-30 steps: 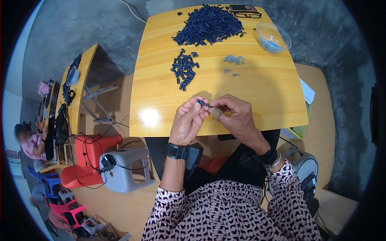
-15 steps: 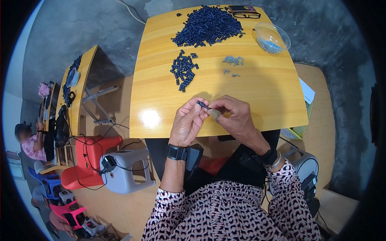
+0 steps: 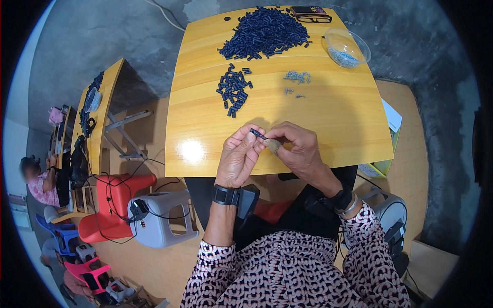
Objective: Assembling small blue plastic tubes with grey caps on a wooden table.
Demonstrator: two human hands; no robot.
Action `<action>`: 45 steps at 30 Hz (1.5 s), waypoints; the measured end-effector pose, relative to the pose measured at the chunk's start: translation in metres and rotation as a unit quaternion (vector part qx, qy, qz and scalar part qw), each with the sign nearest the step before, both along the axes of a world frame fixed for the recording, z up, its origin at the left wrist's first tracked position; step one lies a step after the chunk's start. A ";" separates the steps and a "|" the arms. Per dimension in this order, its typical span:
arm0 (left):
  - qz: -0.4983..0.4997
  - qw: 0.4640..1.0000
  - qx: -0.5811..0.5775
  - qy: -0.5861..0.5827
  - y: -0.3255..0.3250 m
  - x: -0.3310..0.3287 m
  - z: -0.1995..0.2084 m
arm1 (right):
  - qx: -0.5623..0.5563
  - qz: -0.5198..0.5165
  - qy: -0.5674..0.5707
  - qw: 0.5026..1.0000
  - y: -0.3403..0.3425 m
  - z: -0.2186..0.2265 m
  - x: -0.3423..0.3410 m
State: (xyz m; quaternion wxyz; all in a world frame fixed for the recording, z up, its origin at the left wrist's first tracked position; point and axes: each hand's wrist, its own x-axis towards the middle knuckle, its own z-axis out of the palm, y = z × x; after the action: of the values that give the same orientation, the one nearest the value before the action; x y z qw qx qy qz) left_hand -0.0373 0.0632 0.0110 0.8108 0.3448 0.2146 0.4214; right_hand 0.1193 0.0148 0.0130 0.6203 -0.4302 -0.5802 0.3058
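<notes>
Above the table's near edge, my left hand [image 3: 238, 158] pinches a small dark plastic tube [image 3: 258, 134] between thumb and fingertips. My right hand [image 3: 298, 149] is closed at the other end of that tube. Its thumb and index finger meet the piece, and a tan, rounded object [image 3: 272, 147] shows under them; its kind I cannot make out. Beyond my left hand lies a small group of similar dark tubes [image 3: 234, 90]. Small silvery metal pieces [image 3: 298, 77], perhaps screws, lie in a loose cluster farther off, beyond my right hand.
A large heap of dark tubes [image 3: 267, 33] covers the table's far side. Right of it stand a clear bowl [image 3: 354, 43] of small metal pieces and eyeglasses [image 3: 314, 19]. Left are a red chair [image 3: 115, 205], a grey stool [image 3: 162, 218] with cables, and another person [image 3: 43, 182].
Both hands stay almost in place, still around the tube. Otherwise only a very slight shift of the view shows.
</notes>
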 end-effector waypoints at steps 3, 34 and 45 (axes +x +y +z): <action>-0.004 1.000 0.000 -0.004 0.000 0.002 0.001 | 0.026 -0.025 -0.006 0.999 0.001 -0.001 -0.001; -0.001 1.000 -0.021 -0.009 0.001 -0.003 -0.001 | 0.075 -0.010 -0.049 0.996 0.016 0.001 0.004; 0.032 0.998 -0.034 0.029 -0.002 0.004 0.006 | 0.075 0.018 -0.071 0.994 0.018 -0.005 0.008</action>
State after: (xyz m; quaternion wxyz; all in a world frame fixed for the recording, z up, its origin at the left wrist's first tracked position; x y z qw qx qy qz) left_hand -0.0330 0.0612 0.0175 0.8017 0.3221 0.2633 0.4291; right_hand 0.1274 0.0328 0.0084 0.6023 -0.3927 -0.6518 0.2411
